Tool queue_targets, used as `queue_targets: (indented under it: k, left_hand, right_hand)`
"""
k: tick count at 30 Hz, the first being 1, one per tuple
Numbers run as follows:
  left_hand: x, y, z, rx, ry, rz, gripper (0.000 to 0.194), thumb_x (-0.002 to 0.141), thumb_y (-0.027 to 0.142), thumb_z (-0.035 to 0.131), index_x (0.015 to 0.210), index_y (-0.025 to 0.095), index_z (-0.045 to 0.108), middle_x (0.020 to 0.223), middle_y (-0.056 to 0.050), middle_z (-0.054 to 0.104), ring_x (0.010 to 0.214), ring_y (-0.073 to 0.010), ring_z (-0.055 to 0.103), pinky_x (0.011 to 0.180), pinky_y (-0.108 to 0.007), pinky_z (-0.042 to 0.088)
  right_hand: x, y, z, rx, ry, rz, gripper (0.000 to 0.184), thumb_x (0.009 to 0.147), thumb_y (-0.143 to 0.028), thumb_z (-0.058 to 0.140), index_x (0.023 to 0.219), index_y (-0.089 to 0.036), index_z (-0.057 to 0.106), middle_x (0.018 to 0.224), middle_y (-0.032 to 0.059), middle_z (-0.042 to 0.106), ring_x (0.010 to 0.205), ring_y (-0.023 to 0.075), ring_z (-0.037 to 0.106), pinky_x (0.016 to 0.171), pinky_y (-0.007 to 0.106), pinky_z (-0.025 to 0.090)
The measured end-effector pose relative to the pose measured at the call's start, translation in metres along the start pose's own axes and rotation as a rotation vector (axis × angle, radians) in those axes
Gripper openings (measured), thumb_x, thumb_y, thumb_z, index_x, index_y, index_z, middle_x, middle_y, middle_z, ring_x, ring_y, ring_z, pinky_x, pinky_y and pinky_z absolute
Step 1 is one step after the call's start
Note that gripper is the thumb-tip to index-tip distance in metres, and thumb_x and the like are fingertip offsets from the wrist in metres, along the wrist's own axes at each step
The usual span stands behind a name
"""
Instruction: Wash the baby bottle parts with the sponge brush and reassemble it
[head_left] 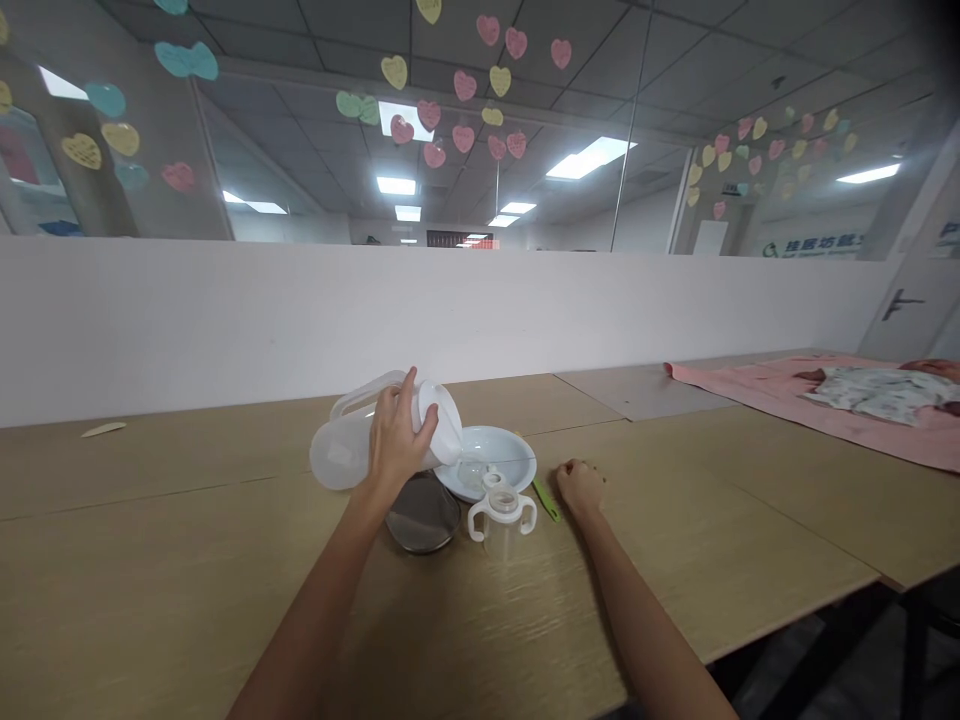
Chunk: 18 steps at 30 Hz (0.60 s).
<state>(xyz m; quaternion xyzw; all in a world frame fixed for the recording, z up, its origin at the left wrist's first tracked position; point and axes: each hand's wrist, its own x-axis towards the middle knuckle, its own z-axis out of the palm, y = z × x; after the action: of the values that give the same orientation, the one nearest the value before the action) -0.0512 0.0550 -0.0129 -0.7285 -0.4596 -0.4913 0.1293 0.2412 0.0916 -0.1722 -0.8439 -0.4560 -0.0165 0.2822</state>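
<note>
My left hand (397, 430) grips a translucent plastic pitcher (341, 455) with a white lid. The pitcher is tipped on its side, its spout over the rim of a white bowl (517, 455). A clear piece (472, 472) lies inside the bowl. In front of the bowl stands a clear baby bottle (502, 525) with two white handles and an uncovered top. My right hand (583, 487) rests on the table, fingers curled in, with nothing visible in it. Close to it lies a green-handled utensil (547, 500), partly hidden by the bowl.
A dark round lid or plate (424, 515) lies below the pitcher. The wooden table (187, 580) meets a white wall (225, 330) at the back. To the right, a doll in patterned clothing (885, 392) lies on a pink cloth (780, 405). A flat pale piece (103, 430) sits far left.
</note>
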Motion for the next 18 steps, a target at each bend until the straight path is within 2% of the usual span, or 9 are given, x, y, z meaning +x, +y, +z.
queue_targets:
  k: [4,7,10,13,16,18]
  left_hand:
    - [0.010,0.008,-0.026,-0.216,0.021,-0.110,0.054,0.084,0.040,0.045,0.133,0.018,0.040,0.114,-0.011,0.054,0.104,-0.0245,0.052,0.093,-0.039,0.040]
    - [0.011,0.020,-0.041,-0.350,-0.043,-0.133,0.053,0.083,0.042,0.046,0.132,0.020,0.043,0.120,-0.009,0.053,0.107,-0.0237,0.052,0.095,-0.038,0.040]
    - [0.007,0.040,-0.046,-0.370,-0.126,-0.080,0.053,0.083,0.040,0.046,0.133,0.021,0.041,0.123,-0.008,0.052,0.112,-0.0238,0.049,0.098,-0.038,0.037]
    - [0.001,0.056,-0.043,-0.296,-0.197,-0.027,0.055,0.082,0.038,0.047,0.134,0.022,0.038,0.115,-0.009,0.054,0.108,-0.0241,0.050,0.096,-0.040,0.038]
    - [0.001,0.053,-0.039,-0.289,-0.204,-0.012,0.056,0.081,0.037,0.050,0.134,0.022,0.040,0.111,-0.009,0.055,0.105,-0.0243,0.051,0.095,-0.040,0.039]
    - [0.007,0.037,-0.042,-0.382,-0.128,-0.060,0.056,0.080,0.039,0.051,0.131,0.020,0.043,0.114,-0.009,0.055,0.108,-0.0243,0.050,0.097,-0.040,0.038]
  right_hand:
    - [-0.002,-0.001,-0.001,-0.038,0.003,-0.037,0.035,0.081,-0.027,0.038,0.094,-0.015,0.069,0.099,0.0149,0.065,0.098,0.0281,0.057,0.082,0.039,0.038]
    - [-0.003,-0.001,-0.001,-0.047,-0.002,-0.041,0.035,0.082,-0.029,0.039,0.093,-0.014,0.069,0.100,0.0152,0.065,0.099,0.0276,0.057,0.082,0.038,0.039]
    - [-0.004,-0.002,-0.003,-0.056,0.001,-0.039,0.036,0.082,-0.029,0.038,0.093,-0.015,0.069,0.100,0.0155,0.065,0.098,0.0272,0.057,0.081,0.037,0.039]
    - [-0.004,-0.002,-0.004,-0.068,0.006,-0.045,0.036,0.083,-0.029,0.038,0.093,-0.015,0.069,0.101,0.0152,0.065,0.098,0.0268,0.058,0.080,0.037,0.039]
    - [-0.004,-0.001,-0.004,-0.074,-0.001,-0.045,0.035,0.083,-0.028,0.037,0.093,-0.015,0.069,0.100,0.0148,0.065,0.097,0.0268,0.058,0.080,0.036,0.040]
    - [-0.004,0.000,-0.004,-0.068,-0.012,-0.043,0.035,0.083,-0.028,0.038,0.093,-0.015,0.069,0.099,0.0151,0.065,0.096,0.0273,0.058,0.079,0.037,0.039]
